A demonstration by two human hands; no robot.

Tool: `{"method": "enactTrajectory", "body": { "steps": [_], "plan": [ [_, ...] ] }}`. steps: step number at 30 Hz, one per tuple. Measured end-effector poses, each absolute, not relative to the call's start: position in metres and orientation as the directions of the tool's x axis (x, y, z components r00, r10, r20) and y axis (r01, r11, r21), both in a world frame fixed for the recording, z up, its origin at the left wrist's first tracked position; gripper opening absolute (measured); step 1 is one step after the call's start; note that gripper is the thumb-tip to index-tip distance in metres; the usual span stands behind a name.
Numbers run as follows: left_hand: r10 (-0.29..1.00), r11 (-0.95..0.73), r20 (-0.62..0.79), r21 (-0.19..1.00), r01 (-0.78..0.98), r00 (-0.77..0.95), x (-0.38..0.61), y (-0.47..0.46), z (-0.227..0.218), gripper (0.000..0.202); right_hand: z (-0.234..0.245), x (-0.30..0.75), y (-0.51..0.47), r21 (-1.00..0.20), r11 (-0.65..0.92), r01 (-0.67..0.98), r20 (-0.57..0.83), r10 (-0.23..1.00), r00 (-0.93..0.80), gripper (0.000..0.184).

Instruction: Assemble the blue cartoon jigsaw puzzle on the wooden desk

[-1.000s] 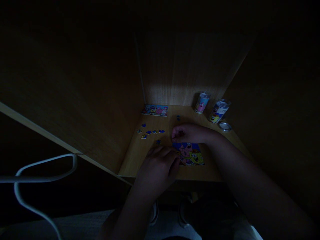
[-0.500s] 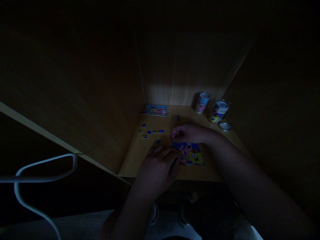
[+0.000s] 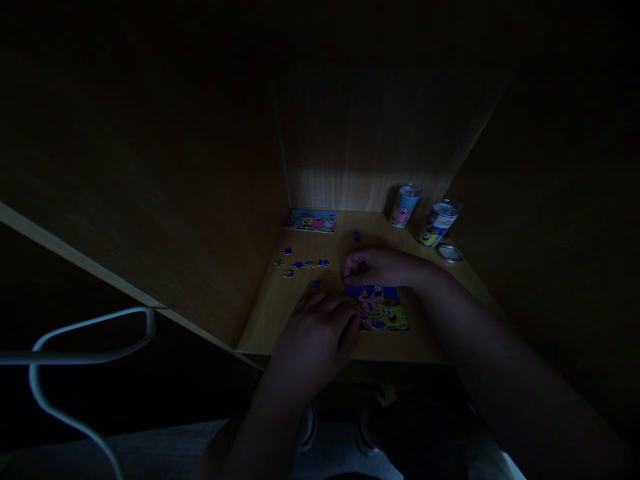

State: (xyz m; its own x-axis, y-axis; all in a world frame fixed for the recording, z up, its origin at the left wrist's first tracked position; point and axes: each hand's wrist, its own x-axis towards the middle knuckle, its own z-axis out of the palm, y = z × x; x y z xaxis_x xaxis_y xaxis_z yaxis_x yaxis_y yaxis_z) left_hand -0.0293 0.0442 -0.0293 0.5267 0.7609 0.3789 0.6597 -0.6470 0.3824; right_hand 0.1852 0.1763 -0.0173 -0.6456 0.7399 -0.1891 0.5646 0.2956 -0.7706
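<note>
The part-built puzzle [image 3: 383, 308] lies flat near the front edge of the desk [image 3: 280, 313], its long axis running side to side and its picture upright towards the person. The left hand [image 3: 317, 333] is loosely curled, fingertips at the puzzle's left edge. The right hand [image 3: 376, 267] is bunched over the puzzle's far edge. Whether either hand pinches a piece is too dark to tell. Loose pieces [image 3: 300, 265] lie to the puzzle's far left.
</note>
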Motion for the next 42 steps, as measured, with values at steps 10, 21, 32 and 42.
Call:
{"method": "enactTrajectory", "body": {
  "steps": [10,21,32,42],
  "plan": [
    [0.753,-0.655,0.396,0.376,0.655,0.526,-0.0290,0.0440,-0.0298,0.013,-0.0160,0.1865,0.1762,-0.765,0.305,0.567,-0.184,0.740,-0.647,0.017],
    [0.762,-0.647,0.365,0.386,0.657,0.536,-0.0292,0.0445,-0.0278,0.011,-0.0162,0.1865,0.1754,-0.765,0.295,0.572,-0.193,0.743,-0.641,0.017],
    [0.763,-0.646,0.364,0.390,0.656,0.535,-0.0296,0.0445,-0.0289,0.012,-0.0136,0.1852,0.1752,-0.760,0.303,0.575,-0.191,0.741,-0.643,0.016],
    [0.760,-0.649,0.375,0.389,0.654,0.531,-0.0295,0.0448,-0.0303,0.013,-0.0150,0.1846,0.1746,-0.759,0.296,0.581,-0.197,0.746,-0.637,0.015]
  ]
}}
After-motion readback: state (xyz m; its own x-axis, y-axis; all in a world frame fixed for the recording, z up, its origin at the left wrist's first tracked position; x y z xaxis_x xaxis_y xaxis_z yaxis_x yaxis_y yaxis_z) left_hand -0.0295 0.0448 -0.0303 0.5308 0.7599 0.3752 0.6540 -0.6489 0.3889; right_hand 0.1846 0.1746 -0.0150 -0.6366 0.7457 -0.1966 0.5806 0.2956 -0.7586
